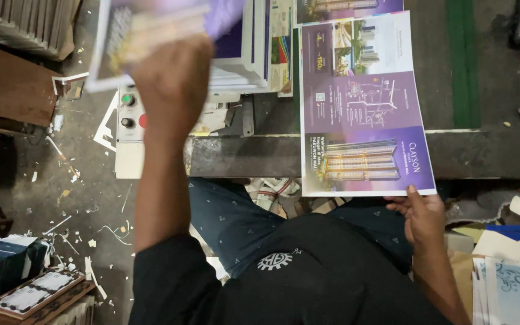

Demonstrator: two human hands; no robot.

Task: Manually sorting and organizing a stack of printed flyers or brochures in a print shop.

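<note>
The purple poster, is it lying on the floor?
No, the purple poster lies on the machine table, with the right hand holding its near edge.

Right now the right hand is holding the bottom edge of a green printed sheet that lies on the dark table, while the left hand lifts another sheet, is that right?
Not quite. The printed sheet under the right hand is purple, not green, as the head view shows. It does lie on the dark table, and the left hand lifts another sheet.
</note>
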